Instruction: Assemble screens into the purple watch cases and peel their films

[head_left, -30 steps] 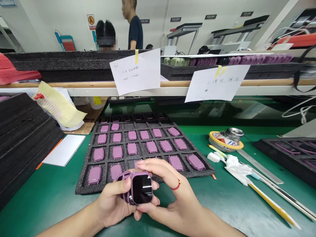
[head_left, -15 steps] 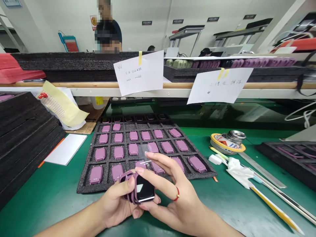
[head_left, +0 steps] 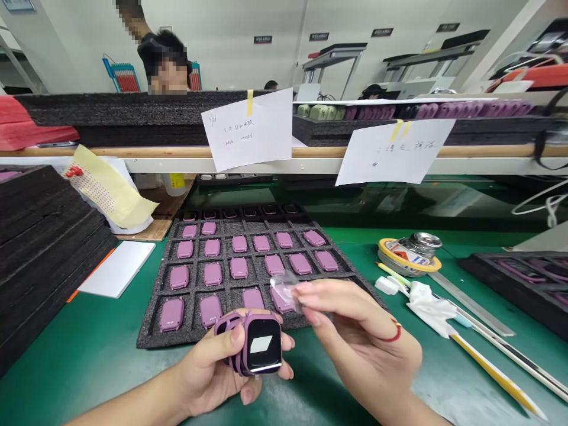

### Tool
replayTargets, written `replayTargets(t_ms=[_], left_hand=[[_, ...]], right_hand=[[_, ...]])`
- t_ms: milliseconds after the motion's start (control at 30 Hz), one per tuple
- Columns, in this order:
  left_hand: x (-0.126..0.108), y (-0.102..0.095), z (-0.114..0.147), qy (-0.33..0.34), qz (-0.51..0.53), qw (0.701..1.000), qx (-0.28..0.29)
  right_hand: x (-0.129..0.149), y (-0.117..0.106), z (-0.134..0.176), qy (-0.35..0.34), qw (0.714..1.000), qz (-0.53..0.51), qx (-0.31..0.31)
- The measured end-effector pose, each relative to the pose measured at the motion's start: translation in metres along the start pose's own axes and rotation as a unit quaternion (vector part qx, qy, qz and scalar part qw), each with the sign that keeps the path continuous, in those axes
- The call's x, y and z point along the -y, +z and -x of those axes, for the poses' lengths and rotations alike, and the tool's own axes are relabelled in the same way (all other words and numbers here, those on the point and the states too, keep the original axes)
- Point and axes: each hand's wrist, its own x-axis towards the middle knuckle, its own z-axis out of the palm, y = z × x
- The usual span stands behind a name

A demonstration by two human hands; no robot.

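While L hand (head_left: 208, 364) pinches watch (head_left: 263, 345) & R hand (head_left: 375, 337) clr film (head_left: 284, 285), grn bench (head_left: 97, 343) bears blk tray (head_left: 192, 305), white wall (head_left: 270, 18) behind.

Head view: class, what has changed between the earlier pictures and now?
The right hand has let go of the watch and moved right, pinching a clear film. A standing person has moved left. The left hand still holds the watch; the tray stays put.

Two hands (head_left: 207, 365) (head_left: 375, 340) (one plastic film (head_left: 283, 288))
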Motion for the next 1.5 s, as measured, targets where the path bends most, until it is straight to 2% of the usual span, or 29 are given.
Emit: replayTargets(t_ms=[267, 600, 733, 967, 1133, 1267, 1500], left_hand=[[-0.001, 0.002, -0.002, -0.004, -0.029, 1.000, 0.000], [-0.002, -0.001, -0.002, -0.002, -0.008, 1.000, 0.012], [0.000, -0.003, -0.001, 0.003, 0.013, 1.000, 0.023], [-0.002, -0.002, -0.001, -0.002, 0.009, 1.000, 0.002], [-0.001, -0.003, -0.003, -0.005, 0.031, 0.999, -0.016], [0.001, -0.005, -0.001, -0.006, 0.048, 0.998, -0.046], [0.001, -0.004, 0.000, -0.004, 0.059, 0.997, -0.039]], right_hand=[[0.005, -0.001, -0.003, -0.082, 0.995, 0.024, 0.044], [0.004, -0.001, 0.004, -0.055, 0.997, -0.001, 0.046], [0.002, 0.000, 0.004, -0.036, 0.999, -0.001, 0.014], [0.005, -0.006, 0.000, -0.083, 0.995, 0.054, -0.009], [0.004, -0.005, 0.005, -0.126, 0.988, 0.039, 0.078], [0.002, -0.006, 0.014, -0.107, 0.983, 0.033, 0.144], [0.000, -0.004, 0.014, -0.219, 0.957, 0.108, 0.156]])
